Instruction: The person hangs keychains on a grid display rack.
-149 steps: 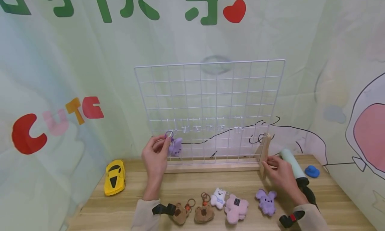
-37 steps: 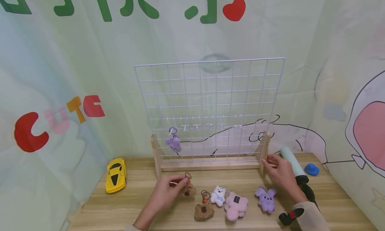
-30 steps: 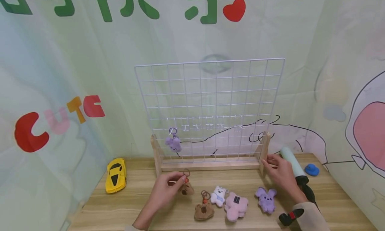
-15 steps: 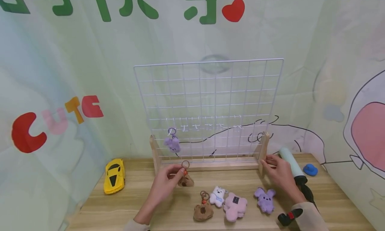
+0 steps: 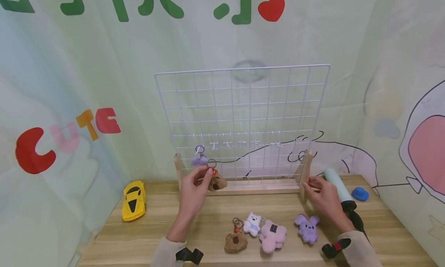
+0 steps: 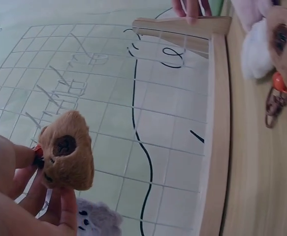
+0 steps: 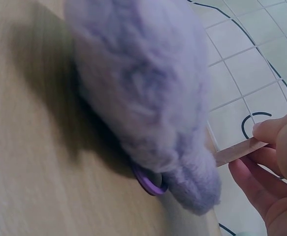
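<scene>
My left hand (image 5: 195,184) pinches a brown plush keychain (image 5: 217,182) below its ring, in front of the lower left of a white wire grid rack (image 5: 250,104). In the left wrist view the brown plush (image 6: 67,152) dangles beside the fingertips, its orange bead partly covered. Behind it a purple plush keychain (image 5: 199,160) hangs from a hook on the grid, partly hidden by the hand. My right hand (image 5: 323,193) grips the rack's right wooden upright (image 5: 306,170) between thumb and fingers. Several small white hooks (image 5: 227,144) line a lower wire of the grid.
On the wooden table lie another brown plush keychain (image 5: 236,242), a white bear plush (image 5: 252,224), a pink plush (image 5: 273,236) and a purple plush (image 5: 307,229). A yellow toy car (image 5: 133,201) stands left; a pale green hand pump (image 5: 338,187) and a blue toy duck (image 5: 360,194) lie right.
The left hand hung the purple plush on the grid and let go, picked up a brown plush keychain from the table, and raised it to the grid. The right hand stays on the upright.
</scene>
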`<state>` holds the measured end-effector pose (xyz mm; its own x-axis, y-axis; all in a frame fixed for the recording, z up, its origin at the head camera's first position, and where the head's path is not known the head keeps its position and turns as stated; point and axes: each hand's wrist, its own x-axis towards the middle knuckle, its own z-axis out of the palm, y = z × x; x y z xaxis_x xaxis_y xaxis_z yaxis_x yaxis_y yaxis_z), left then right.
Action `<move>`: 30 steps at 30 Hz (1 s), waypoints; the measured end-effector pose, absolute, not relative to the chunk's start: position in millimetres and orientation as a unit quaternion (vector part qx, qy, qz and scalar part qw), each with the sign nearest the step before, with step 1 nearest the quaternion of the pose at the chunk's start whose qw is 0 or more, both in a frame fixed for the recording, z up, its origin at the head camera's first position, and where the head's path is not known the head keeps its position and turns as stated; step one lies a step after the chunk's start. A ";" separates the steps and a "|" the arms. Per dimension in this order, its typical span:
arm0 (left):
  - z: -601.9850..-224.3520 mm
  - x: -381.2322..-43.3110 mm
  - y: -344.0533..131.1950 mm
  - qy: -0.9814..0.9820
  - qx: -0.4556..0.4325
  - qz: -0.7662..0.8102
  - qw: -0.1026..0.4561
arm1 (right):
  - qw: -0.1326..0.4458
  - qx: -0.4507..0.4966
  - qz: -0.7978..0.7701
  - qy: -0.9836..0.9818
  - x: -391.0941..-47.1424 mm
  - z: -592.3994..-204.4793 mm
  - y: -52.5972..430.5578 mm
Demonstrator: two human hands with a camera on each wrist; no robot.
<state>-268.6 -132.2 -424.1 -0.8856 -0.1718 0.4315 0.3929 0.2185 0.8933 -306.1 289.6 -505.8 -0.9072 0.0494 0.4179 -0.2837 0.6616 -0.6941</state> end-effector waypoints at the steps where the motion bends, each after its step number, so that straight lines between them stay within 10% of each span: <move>1: -422.1 -269.9 -130.6 -0.741 -0.072 -0.625 0.234 | 0.204 0.065 0.407 -0.888 -306.0 -505.1 289.8; 30: -404.1 -299.2 -94.2 -0.659 -0.009 -0.682 0.317 | 0.210 0.062 0.409 -0.886 -306.4 -507.1 289.4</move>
